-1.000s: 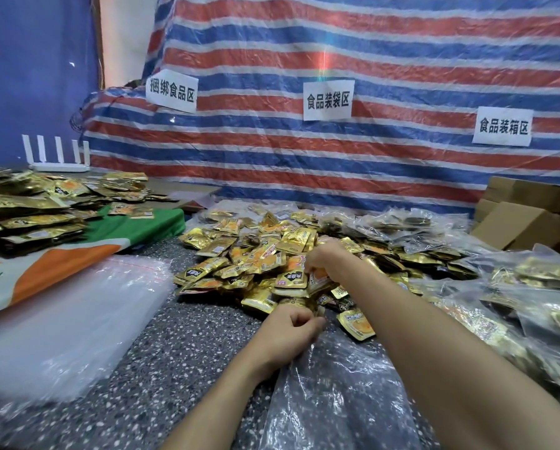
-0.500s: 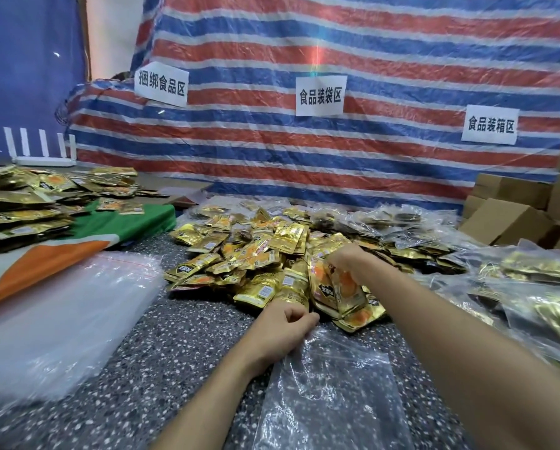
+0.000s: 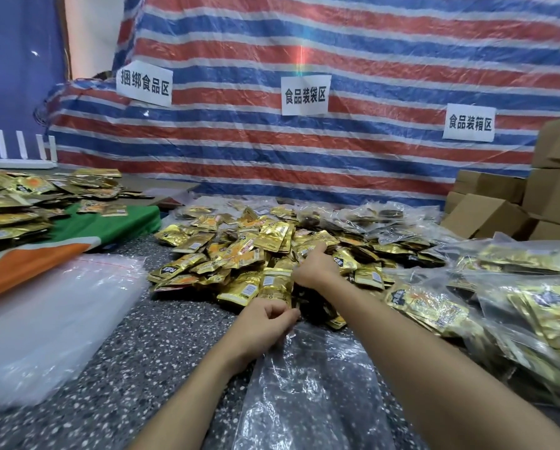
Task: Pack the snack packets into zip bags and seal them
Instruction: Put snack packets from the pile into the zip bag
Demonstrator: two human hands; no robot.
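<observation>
Left hand point(image 3: 265, 323): seen with fingers curled, the near edge of a clear zip bag's mouth pinched at the foot of the pile.
Right hand point(image 3: 314, 267): pushed into the pile just beyond the left hand, thumb raised; the fingers are buried among gold packets, so whether any are gripped cannot be told.
Hands together or apart: held close, the right a little farther out, not touching.
Zip bag point(image 3: 304, 384): laid flat and crinkled on the counter between the two forearms, its mouth turned toward the pile.
Snack packets point(image 3: 239, 248): heaped loose in a wide gold mound directly ahead of both hands; several are stood on edge against the right hand's inner side.
Filled zip bags point(image 3: 515, 303): stacked to the outside of the right forearm, gold packets visible through the plastic.
Empty zip bags point(image 3: 45, 319): piled in a pale, blurred stack well to the outside of the left forearm.
Counter point(image 3: 142, 352): dark and speckled, seen bare beneath the left forearm.
Green and orange cloth point(image 3: 77, 235): spread beyond the empty bags, more gold packets scattered over it.
Cardboard boxes point(image 3: 493, 216): stacked far out past the right hand.
Striped tarpaulin point(image 3: 337, 157): hung behind the pile, with three paper signs point(image 3: 304, 95) fixed to it.
</observation>
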